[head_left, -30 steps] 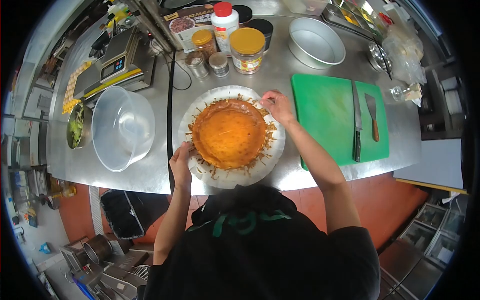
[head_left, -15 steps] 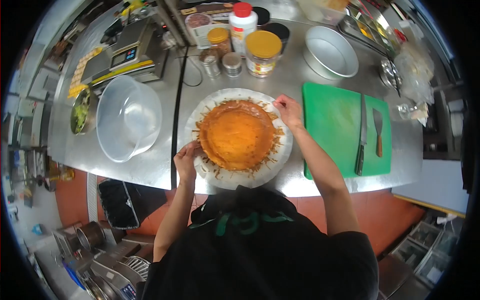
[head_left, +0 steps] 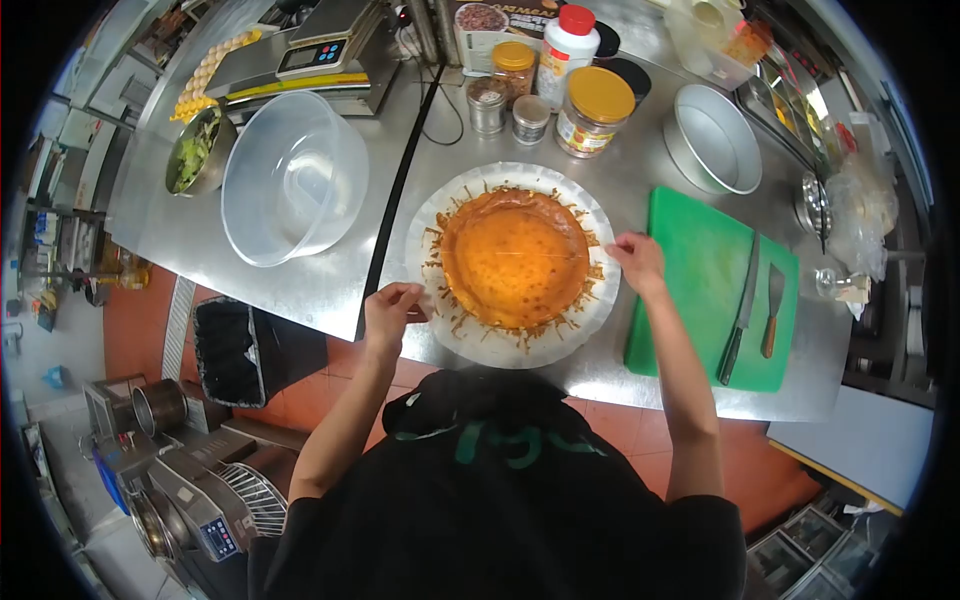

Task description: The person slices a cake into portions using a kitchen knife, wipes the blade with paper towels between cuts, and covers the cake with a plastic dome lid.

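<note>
A round, browned cake [head_left: 515, 260], much like a baked cheesecake, sits on a sheet of round white baking paper [head_left: 470, 345] with brown baked streaks around it. At the paper's lower left edge, my left hand [head_left: 392, 318] has its thumb and fingers pinched on the rim. On the opposite side, my right hand [head_left: 640, 264] pinches the paper's right edge, next to the green cutting board [head_left: 690, 290]. Neither hand touches the cake itself.
A knife [head_left: 741, 310] and a spatula [head_left: 773, 310] lie on the board. Behind it stands a round metal cake tin [head_left: 712, 140]. Several jars, including a yellow-lidded one [head_left: 596, 112], stand behind the cake. Leftward are a clear plastic tub [head_left: 295, 180], a salad bowl [head_left: 200, 152] and a scale [head_left: 320, 55].
My left hand has moved off the cake's side out to the paper's rim. My right hand has shifted down along the right edge. The view has turned, so everything sits differently in frame.
</note>
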{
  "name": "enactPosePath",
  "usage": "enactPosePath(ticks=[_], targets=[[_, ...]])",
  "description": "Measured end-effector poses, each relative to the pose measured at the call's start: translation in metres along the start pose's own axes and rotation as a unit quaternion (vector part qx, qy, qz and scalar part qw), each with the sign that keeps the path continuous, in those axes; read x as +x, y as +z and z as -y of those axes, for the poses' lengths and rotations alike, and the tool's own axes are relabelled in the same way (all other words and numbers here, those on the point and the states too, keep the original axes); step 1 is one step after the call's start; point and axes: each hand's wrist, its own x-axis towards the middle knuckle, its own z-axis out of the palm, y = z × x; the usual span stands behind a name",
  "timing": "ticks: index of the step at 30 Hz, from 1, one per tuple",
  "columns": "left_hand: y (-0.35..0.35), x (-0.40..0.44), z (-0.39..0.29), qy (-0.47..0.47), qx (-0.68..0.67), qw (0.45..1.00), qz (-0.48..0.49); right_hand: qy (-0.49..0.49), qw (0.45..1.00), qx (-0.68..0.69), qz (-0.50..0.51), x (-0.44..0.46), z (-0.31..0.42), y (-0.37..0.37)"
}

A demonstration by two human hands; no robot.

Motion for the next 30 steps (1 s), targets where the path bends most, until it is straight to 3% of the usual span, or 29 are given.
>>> enactPosePath(ticks=[3, 5, 6, 8, 9, 10, 12, 13, 18, 20, 21, 23, 24, 26, 27, 28, 30], targets=[[0.019, -0.008, -0.010, 0.124, 0.119, 0.985, 0.001, -0.043, 0.997, 0.056, 0.007, -0.012, 0.008, 0.005], [0.027, -0.025, -0.028, 0.226, 0.240, 0.943, -0.045, -0.060, 0.992, 0.108, 0.013, -0.020, 0.030, 0.000], [0.017, -0.030, -0.039, 0.341, 0.276, 0.895, -0.082, -0.036, 0.977, 0.207, 0.036, -0.028, 0.048, -0.003], [-0.024, -0.026, -0.074, 0.443, 0.364, 0.792, -0.208, -0.010, 0.938, 0.343, 0.041, -0.039, 0.067, -0.008], [-0.044, -0.019, -0.100, 0.472, 0.439, 0.718, -0.263, -0.008, 0.938, 0.344, 0.040, -0.043, 0.070, -0.010], [-0.063, -0.006, -0.110, 0.461, 0.492, 0.678, -0.294, 0.018, 0.924, 0.381, 0.015, -0.049, 0.071, -0.013], [-0.123, 0.038, -0.098, 0.437, 0.659, 0.561, -0.245, 0.050, 0.912, 0.407, -0.023, -0.072, 0.074, -0.021], [-0.155, 0.059, -0.082, 0.336, 0.619, 0.697, -0.136, 0.049, 0.914, 0.399, -0.045, -0.084, 0.080, -0.026], [-0.110, -0.038, -0.168, 0.426, 0.465, 0.771, -0.087, 0.031, 0.917, 0.378, -0.125, -0.115, 0.133, -0.036], [-0.097, -0.094, -0.211, 0.343, 0.222, 0.912, -0.027, -0.040, 0.923, 0.368, -0.107, -0.115, 0.165, -0.034], [-0.104, -0.102, -0.218, 0.390, 0.132, 0.911, -0.006, -0.046, 0.922, 0.367, -0.112, -0.110, 0.178, -0.031], [-0.110, -0.114, -0.241, 0.405, -0.053, 0.903, 0.129, -0.061, 0.900, 0.421, -0.091, -0.096, 0.203, -0.029], [-0.109, -0.115, -0.244, 0.415, -0.052, 0.899, 0.132, -0.069, 0.898, 0.424, -0.098, -0.088, 0.211, -0.030], [-0.101, -0.111, -0.239, 0.304, -0.349, 0.863, 0.203, 0.020, 0.794, 0.607, 0.000, -0.074, 0.217, -0.029], [-0.101, -0.099, -0.228, 0.232, -0.394, 0.861, 0.224, 0.082, 0.723, 0.686, -0.025, -0.067, 0.208, -0.025], [-0.101, -0.084, -0.213, 0.159, -0.437, 0.851, 0.242, 0.088, 0.696, 0.712, -0.036, -0.067, 0.197, -0.027], [-0.082, -0.065, -0.181, 0.017, -0.463, 0.825, 0.322, 0.079, 0.698, 0.707, -0.081, -0.092, 0.166, -0.036]])
